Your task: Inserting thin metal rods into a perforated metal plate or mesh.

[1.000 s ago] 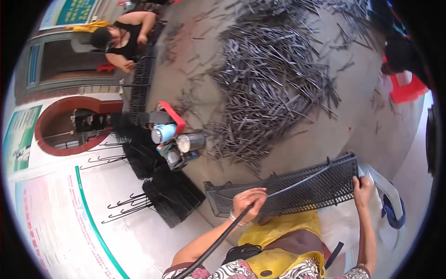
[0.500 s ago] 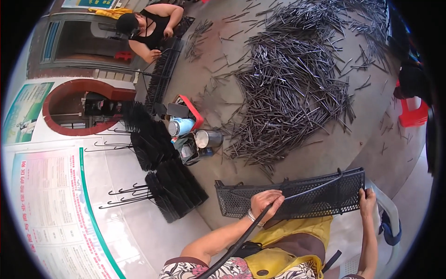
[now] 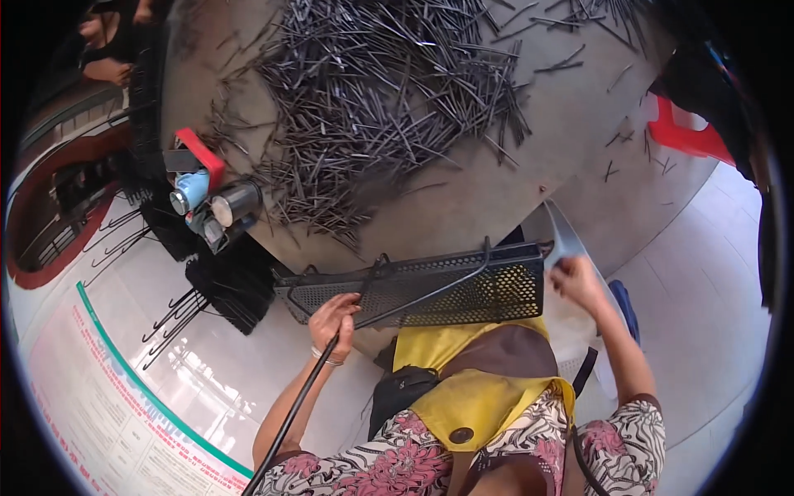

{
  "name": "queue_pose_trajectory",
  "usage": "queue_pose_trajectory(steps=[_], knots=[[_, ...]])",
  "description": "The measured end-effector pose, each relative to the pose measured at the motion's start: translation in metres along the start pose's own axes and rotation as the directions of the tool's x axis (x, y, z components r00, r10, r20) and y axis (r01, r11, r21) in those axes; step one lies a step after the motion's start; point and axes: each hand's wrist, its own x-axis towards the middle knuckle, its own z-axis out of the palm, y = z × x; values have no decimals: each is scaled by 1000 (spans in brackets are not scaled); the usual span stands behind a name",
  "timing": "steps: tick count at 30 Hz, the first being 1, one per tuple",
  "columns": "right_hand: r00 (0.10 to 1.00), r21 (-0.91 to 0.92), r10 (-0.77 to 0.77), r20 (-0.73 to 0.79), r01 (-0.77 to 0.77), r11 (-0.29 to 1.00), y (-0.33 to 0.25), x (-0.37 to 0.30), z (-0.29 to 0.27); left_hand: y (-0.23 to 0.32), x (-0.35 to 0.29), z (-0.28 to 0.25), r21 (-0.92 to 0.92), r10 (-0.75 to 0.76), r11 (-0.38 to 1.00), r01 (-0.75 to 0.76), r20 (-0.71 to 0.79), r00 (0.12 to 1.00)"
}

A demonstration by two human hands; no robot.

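A long black perforated metal panel (image 3: 413,289) with raised edges lies across my lap over a yellow apron (image 3: 463,405). A thin black metal rod (image 3: 285,422) runs from the lower left up to the panel and bends over its top edge. My left hand (image 3: 332,324) is closed around this rod just in front of the panel's left half. Just off the panel's right end, my right hand (image 3: 577,283) is raised with its fingers curled. It does not touch the panel, and whatever its fingers hold, if anything, is hidden.
Dark thin strips (image 3: 380,107) cover much of the round table (image 3: 463,198). A metal can (image 3: 237,202), a blue jar (image 3: 190,190) and a red box (image 3: 201,155) stand at its left. Black brushes with hooked rods (image 3: 227,285) stand beyond. A red stool (image 3: 686,136) is right; another person (image 3: 107,50) sits far left.
My right hand has let go of the panel's right end and drawn slightly away from it. The panel has tilted, showing more of its upper edge. The whole view has shifted right and down.
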Motion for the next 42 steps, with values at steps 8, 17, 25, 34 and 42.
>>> queue_pose_trajectory(steps=[8, 17, 25, 34, 42], knots=[[871, -133, -289, -398, 257, 957, -104, 120, -59, 1, -2, 6, 8, 44, 999, -44, -7, 999], [904, 151, -176, -390, 251, 956, -170, 178, 23, 3, 0, 14, -30, 9, 999, -14, -157, 988], [911, 356, -254, -326, 367, 860, -242, 190, 72, 1, 1, 14, 26, 14, 1000, -9, -205, 979], [983, 60, -165, -76, 170, 984, -178, 149, 45, 0, -2, 9, -9, 12, 1000, -14, -230, 973], [982, 660, -134, 131, 15, 751, -200, 143, 128, 7, -5, 10, -52, -78, 996, 70, -176, 981]])
